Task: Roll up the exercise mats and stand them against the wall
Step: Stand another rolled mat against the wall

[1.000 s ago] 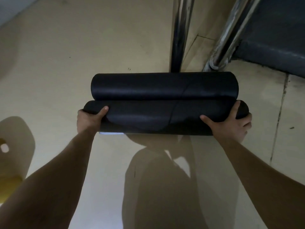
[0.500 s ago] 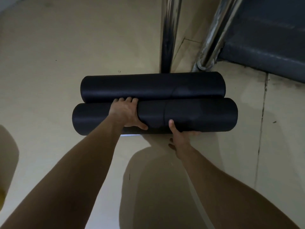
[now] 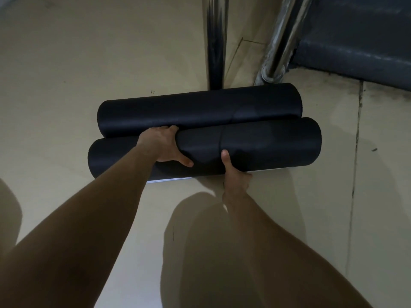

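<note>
A pale floor (image 3: 89,63) fills most of the view, and a dark step (image 3: 355,41) is seen at the upper right. No wall can be made out with certainty.

Two black rolled mats are laid on the floor side by side, parallel and touching along their length. The far roll (image 3: 200,110) is lodged against the foot of an upright chrome post (image 3: 215,41), with a slanted rail (image 3: 280,41) just beside it. The near roll (image 3: 266,147) is set a little further to the right.

The near roll is grasped by both hands near its middle. The left hand (image 3: 162,145) is laid over the top, with fingers tucked into the groove between the rolls and the thumb spread on the front face. The right hand (image 3: 233,174) is cupped under the roll with its thumb (image 3: 225,156) pressed up against the front. Its fingers are hidden beneath.

A thin pale edge (image 3: 169,180) is seen under the near roll. It is probably the mat's loose end, though this cannot be told for sure.

The step in hand is judged to be the lift of the near roll, so that it can be tipped upright. The grip should be kept closed across the loose end, or the roll may be loosened as it is raised. The load should be kept balanced between the hands, since both are placed left of the roll's midpoint and the right end may sag. The far roll should be left undisturbed. The posts should be cleared as the roll is swung up.
</note>
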A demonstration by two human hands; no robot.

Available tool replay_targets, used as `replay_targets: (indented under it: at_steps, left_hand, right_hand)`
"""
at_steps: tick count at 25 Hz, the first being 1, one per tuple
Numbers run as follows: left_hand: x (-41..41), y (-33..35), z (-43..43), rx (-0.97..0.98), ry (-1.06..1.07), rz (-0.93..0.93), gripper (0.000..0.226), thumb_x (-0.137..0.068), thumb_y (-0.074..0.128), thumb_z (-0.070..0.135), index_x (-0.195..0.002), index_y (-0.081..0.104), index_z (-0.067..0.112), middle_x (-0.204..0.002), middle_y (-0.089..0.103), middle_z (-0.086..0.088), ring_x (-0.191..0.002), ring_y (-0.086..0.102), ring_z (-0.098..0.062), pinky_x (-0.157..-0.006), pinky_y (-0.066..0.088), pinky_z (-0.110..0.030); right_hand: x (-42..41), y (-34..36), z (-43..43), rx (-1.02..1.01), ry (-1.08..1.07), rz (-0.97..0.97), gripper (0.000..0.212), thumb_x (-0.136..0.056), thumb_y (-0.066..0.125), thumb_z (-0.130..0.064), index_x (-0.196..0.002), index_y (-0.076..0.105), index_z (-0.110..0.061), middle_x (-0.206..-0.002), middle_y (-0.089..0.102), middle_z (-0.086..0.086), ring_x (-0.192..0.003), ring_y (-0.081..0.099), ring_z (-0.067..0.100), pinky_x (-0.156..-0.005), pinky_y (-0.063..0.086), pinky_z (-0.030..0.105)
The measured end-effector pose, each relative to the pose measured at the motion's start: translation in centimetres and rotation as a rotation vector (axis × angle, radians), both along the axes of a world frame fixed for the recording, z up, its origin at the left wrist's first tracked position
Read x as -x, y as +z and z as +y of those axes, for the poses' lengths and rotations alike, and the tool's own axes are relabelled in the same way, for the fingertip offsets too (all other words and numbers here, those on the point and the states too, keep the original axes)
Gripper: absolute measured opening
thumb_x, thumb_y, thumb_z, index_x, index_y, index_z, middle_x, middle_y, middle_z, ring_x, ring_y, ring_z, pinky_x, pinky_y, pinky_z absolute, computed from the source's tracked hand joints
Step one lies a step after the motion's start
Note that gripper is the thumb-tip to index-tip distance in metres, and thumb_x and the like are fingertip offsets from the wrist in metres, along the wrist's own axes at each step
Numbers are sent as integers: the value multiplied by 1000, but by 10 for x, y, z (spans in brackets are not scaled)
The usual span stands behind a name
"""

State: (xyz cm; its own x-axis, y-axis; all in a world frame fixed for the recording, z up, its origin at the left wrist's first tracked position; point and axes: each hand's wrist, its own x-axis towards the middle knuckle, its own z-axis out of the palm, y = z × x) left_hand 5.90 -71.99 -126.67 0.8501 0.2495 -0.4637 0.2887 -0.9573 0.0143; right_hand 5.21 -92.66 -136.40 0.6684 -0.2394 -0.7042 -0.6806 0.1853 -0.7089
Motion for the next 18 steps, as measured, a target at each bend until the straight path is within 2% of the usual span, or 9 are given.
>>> replay_targets:
  at_steps: [2, 4, 6, 9, 12, 13, 15, 17, 18]
  left_hand:
    - [3, -3, 2, 23, 14, -27, 125, -43, 73, 90, -147, 39, 29, -144, 54, -3, -127, 53, -29, -106, 45, -47]
    - [5, -5, 2, 40, 14, -41, 124, -43, 73, 90, -147, 39, 30, -144, 54, -2, -127, 53, -28, -108, 44, -46]
    - [5, -7, 4, 51, 11, -52, 124, -43, 72, 90, -147, 39, 30, -145, 54, -2, -128, 52, -28, -109, 42, -46]
    - [7, -4, 0, 41, 15, -39, 125, -44, 72, 90, -148, 38, 29, -146, 53, -3, -130, 51, -29, -111, 41, -47]
    - [14, 4, -11, 66, 34, 31, 122, -50, 73, 87, -149, 37, 26, -147, 52, -5, -130, 52, -30, -110, 41, -46]
    - [19, 6, -17, 109, 50, 82, 122, -51, 74, 87, -149, 38, 25, -146, 53, -6, -129, 52, -30, -110, 42, -45]
    - [32, 5, -34, 248, 68, 243, 124, -47, 74, 88, -148, 41, 24, -144, 55, -5, -126, 54, -30, -108, 42, -44]
    - [51, -1, -59, 473, 98, 407, 123, -52, 77, 83, -152, 34, 24, -147, 53, -4, -128, 53, -27, -111, 39, -41]
    - [60, -9, -72, 572, 119, 443, 118, -61, 80, 75, -155, 28, 26, -149, 51, -4, -130, 52, -26, -111, 38, -38]
  right_hand:
    - [-1, -5, 3, -62, -56, -50, 134, -31, 94, -75, -143, 54, -13, -140, 63, 1, -126, 61, 22, -112, 49, 41]
    - [-3, -20, 4, -136, -74, -31, 127, -26, 99, -73, -135, 62, -19, -131, 70, 0, -119, 67, 24, -107, 53, 46]
    - [-7, -25, 2, -229, -65, -40, 114, -29, 104, -63, -129, 68, -22, -126, 73, -1, -117, 69, 24, -106, 54, 48]
    - [-3, 7, -5, -356, -16, -29, 105, -38, 105, -49, -133, 67, -23, -129, 72, -1, -120, 67, 22, -109, 52, 46]
    - [4, 22, -17, -423, -28, 19, 118, -34, 105, -50, -139, 60, -22, -132, 69, 0, -122, 65, 25, -108, 50, 49]
    - [8, 27, -19, -373, -55, 48, 129, -31, 104, -58, -143, 54, -20, -136, 66, 2, -124, 63, 27, -109, 50, 51]
    - [22, 44, -29, -100, -96, 101, 142, -31, 94, -75, -150, 42, -17, -144, 56, 8, -128, 58, 32, -109, 49, 54]
    - [42, 61, -47, 241, -37, 201, 139, -43, 86, -79, -156, 30, -21, -150, 42, 14, -133, 48, 40, -110, 45, 59]
    - [57, 61, -60, 318, 6, 192, 134, -50, 86, -77, -159, 26, -25, -152, 38, 15, -135, 45, 42, -110, 43, 61]
